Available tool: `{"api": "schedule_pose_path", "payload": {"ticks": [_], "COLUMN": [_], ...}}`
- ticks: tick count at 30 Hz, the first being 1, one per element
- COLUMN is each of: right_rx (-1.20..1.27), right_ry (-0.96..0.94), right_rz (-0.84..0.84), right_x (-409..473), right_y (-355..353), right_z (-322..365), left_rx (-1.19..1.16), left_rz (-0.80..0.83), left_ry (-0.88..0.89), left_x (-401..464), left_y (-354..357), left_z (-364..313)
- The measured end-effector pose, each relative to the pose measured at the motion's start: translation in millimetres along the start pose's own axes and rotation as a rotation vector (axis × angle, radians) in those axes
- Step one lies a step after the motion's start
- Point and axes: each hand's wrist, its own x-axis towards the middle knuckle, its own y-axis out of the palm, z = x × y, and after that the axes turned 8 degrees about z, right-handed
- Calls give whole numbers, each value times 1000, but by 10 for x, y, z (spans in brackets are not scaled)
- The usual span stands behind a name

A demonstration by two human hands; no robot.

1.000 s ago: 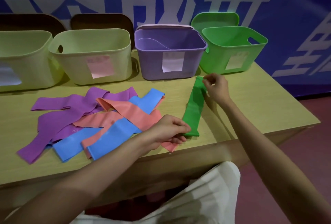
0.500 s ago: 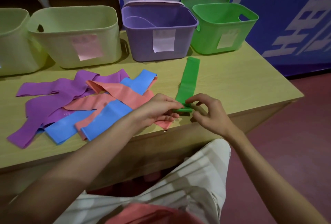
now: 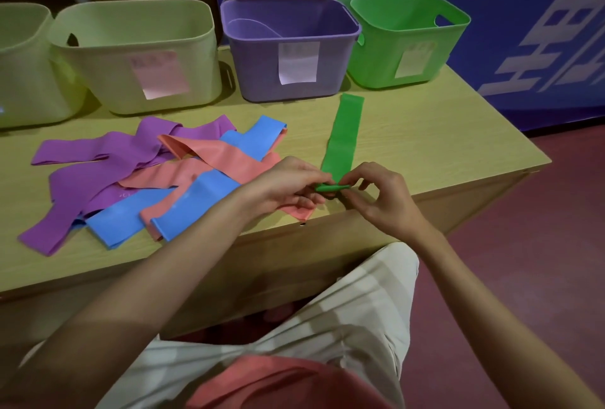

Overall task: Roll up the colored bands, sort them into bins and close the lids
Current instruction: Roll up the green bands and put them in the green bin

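Head view shows the flat green elastic band (image 3: 344,137) lying straight on the pale wooden table (image 3: 435,143), its far end just before the open purple plastic bin (image 3: 291,48) and its near end at the table's front edge, between the two hands. The band looks thin, light and soft, probably a little rubbery, so I judge it will bend without effort but may spring open again if the roll is let loose. The good place to hold it is the near end, at both side edges, so the roll stays straight.

The left hand (image 3: 288,184) pinches the small started roll with curled fingers from the left side. The right hand (image 3: 376,194) pinches it from the right with thumb and forefinger, the other fingers bent underneath. Both wrists rest low near the table edge, forearms coming in from below.

The open green plastic bin (image 3: 409,39), where this band should go, stands near the far end of the band. Purple, pink and blue bands (image 3: 157,176) lie in a loose heap to the left, not yet rolled.
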Motion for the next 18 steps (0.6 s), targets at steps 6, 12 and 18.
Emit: {"api": "schedule_pose_path", "payload": {"ticks": [6, 12, 18], "right_rx": [48, 161, 186], "right_ry": [68, 139, 175], "right_rz": [3, -55, -86], "right_x": [-86, -165, -182], "right_y": [51, 110, 157], "right_z": [-14, 9, 8], "left_rx": [915, 1050, 1064], "left_rz": [-280, -157, -215], "left_ry": [508, 619, 685], "left_x": [-83, -37, 9], "left_y": [-152, -66, -29], "left_z": [161, 310, 337]}}
